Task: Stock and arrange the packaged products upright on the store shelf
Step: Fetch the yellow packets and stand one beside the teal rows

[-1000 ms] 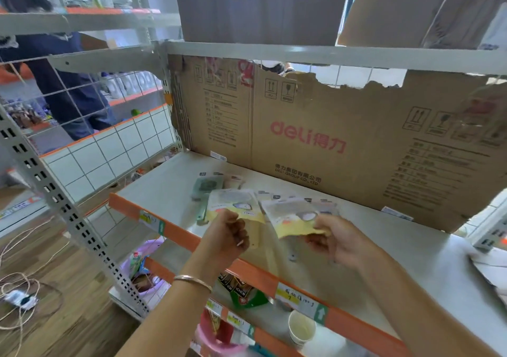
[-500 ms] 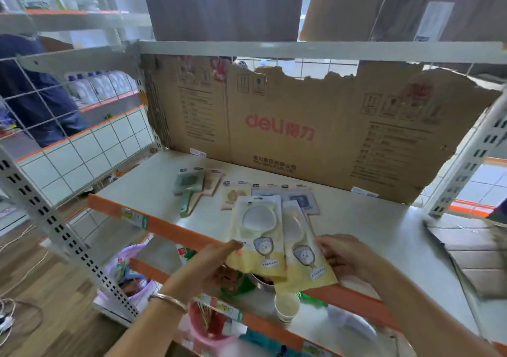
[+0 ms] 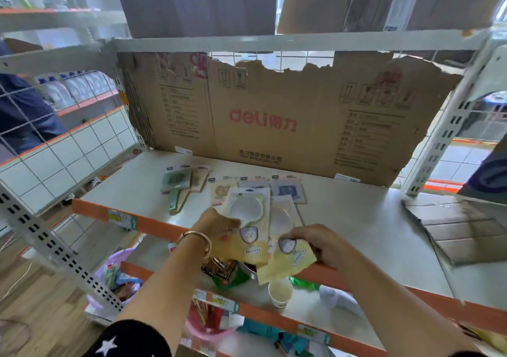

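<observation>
Holding two yellow packs over the front of the shelf (image 3: 356, 219), one in each of the hands.

Head view: the left hand (image 3: 219, 225) grips the left pack (image 3: 248, 214) by its left edge, fingers curled onto it, while the right hand (image 3: 321, 244) pinches the lower right corner of the right pack (image 3: 288, 252). The two packs overlap side by side, the left one on top, and both lie nearly flat, not upright, their lower ends hanging past the orange lip (image 3: 153, 226). Behind them more goods lie flat on the shelf: a green pack (image 3: 175, 181) to the left and a blue pack (image 3: 286, 190) further right, near the torn cardboard (image 3: 274, 96) standing along the back. A bracelet (image 3: 194, 236) circles the left wrist. A paper cup (image 3: 279, 292) stands on the lower shelf (image 3: 310, 312) beneath the hands.
</observation>
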`<action>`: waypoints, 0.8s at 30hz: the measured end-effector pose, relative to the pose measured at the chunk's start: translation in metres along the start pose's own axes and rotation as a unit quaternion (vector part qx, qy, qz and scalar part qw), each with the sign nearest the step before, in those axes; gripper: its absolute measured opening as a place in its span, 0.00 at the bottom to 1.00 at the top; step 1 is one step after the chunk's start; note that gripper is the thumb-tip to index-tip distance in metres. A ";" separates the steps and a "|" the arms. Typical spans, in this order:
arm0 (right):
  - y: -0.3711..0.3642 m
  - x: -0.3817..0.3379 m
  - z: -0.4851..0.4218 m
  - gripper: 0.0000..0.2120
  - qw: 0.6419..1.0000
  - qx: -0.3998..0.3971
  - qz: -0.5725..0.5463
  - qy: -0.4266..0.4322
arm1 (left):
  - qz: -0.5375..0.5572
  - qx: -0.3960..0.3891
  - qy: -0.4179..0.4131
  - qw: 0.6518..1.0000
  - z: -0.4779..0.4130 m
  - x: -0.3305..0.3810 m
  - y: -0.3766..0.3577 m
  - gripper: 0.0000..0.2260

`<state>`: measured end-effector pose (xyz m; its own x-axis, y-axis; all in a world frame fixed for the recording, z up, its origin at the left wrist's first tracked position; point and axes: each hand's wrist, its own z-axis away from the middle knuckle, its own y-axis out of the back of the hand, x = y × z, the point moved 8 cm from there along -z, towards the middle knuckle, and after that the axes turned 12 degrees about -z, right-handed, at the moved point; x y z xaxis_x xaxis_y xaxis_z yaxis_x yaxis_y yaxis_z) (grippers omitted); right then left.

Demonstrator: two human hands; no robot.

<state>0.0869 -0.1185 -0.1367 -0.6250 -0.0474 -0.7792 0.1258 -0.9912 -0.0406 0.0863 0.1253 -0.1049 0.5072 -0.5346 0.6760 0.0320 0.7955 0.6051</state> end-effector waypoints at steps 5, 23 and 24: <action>-0.009 -0.008 0.011 0.13 0.997 -0.004 -0.079 0.016 | 0.043 -0.064 0.025 0.997 0.000 0.004 -0.018 0.10; 0.179 0.002 0.079 0.14 0.974 0.198 0.039 0.105 | 0.157 -0.230 -0.016 0.960 0.098 0.115 -0.211 0.06; 0.200 0.014 0.089 0.19 0.973 0.209 0.013 0.098 | 0.157 -0.242 -0.021 0.957 0.108 0.123 -0.231 0.08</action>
<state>0.0350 -0.3282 -0.0999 -0.4612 -0.0898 -0.8827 -0.2098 -0.9556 0.2069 0.0477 -0.1548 -0.1160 0.5224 -0.2509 0.8149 0.2844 0.9523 0.1109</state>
